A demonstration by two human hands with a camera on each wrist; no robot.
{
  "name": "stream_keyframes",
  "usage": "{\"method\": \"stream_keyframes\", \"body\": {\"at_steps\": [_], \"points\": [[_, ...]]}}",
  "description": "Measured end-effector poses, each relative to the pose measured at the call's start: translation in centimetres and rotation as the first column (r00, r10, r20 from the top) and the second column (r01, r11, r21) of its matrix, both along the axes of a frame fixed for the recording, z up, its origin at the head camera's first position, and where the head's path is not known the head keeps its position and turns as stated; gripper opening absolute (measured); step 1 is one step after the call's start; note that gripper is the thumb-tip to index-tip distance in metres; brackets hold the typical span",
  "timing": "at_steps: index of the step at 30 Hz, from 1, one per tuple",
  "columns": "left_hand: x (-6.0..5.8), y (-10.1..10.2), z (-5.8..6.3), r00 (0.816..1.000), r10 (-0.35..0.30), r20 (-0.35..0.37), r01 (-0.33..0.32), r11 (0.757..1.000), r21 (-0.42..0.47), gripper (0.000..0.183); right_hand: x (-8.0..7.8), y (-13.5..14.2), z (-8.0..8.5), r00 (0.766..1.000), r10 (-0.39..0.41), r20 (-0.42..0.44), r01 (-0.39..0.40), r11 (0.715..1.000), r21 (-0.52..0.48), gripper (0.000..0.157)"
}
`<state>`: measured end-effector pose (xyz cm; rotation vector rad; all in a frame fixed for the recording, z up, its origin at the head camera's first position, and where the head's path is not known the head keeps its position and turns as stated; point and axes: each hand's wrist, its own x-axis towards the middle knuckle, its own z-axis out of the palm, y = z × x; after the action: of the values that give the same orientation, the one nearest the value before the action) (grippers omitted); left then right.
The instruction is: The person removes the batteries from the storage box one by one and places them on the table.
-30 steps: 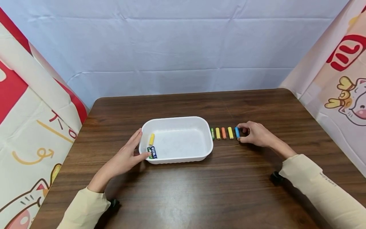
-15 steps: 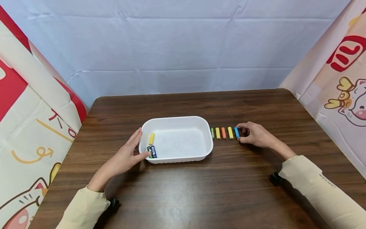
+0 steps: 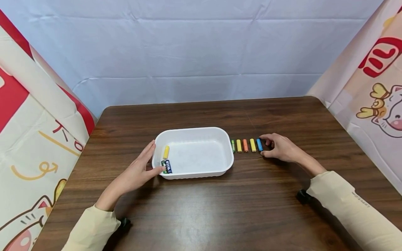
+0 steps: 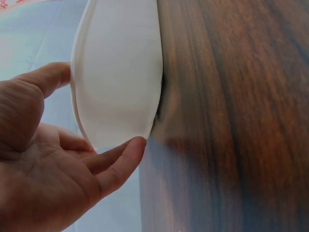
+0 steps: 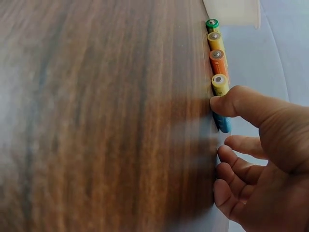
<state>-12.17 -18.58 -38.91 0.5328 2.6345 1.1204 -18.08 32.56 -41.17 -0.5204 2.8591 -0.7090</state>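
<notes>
A white plastic tray (image 3: 201,174) stands on the table. My left hand (image 3: 140,169) holds its left end, thumb over the rim and fingers along the outer wall (image 4: 118,72). Inside, near that end, lie a yellow battery (image 3: 166,152), a dark blue battery (image 3: 168,166) and a green battery (image 3: 164,164), partly behind the thumb. My right hand (image 3: 280,147) pinches a light blue battery (image 3: 259,145) end to end between thumb and forefinger. Left of it, in a row, lie a yellow battery (image 3: 252,145), an orange battery (image 3: 245,145), another yellow battery (image 3: 239,146) and a green battery (image 3: 233,146).
The row of batteries reaches the right end of the tray. Brown wood-grain table (image 3: 194,212) spreads around everything. Behind its far edge hangs a pale cloth (image 3: 201,52), with printed cloths on both sides.
The light blue battery has slid slightly left with my right fingers, closer to the yellow one beside it. My left hand and the tray hold their place.
</notes>
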Motion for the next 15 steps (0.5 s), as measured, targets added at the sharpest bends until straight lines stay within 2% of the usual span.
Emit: {"method": "stream_keyframes", "body": {"at_steps": [7, 12, 15], "points": [[0.1, -0.1, 0.0, 1.000, -0.002, 0.002, 0.002, 1.000, 0.018, 0.092, 0.3, -0.1, 1.0, 0.999, 0.006, 0.038, -0.005, 1.000, -0.022, 0.070], [0.1, -0.1, 0.0, 1.000, -0.003, 0.006, 0.003, 1.000, 0.022, 0.092, 0.2, -0.5, 2.4, 0.998, 0.006, 0.056, -0.004, 0.999, -0.039, 0.078], [0.0, -0.1, 0.1, 1.000, -0.008, 0.004, 0.007, 1.000, 0.027, 0.092, 0.1, -1.4, 3.6, 0.999, -0.012, 0.029, 0.014, 0.998, -0.053, 0.074]]}}
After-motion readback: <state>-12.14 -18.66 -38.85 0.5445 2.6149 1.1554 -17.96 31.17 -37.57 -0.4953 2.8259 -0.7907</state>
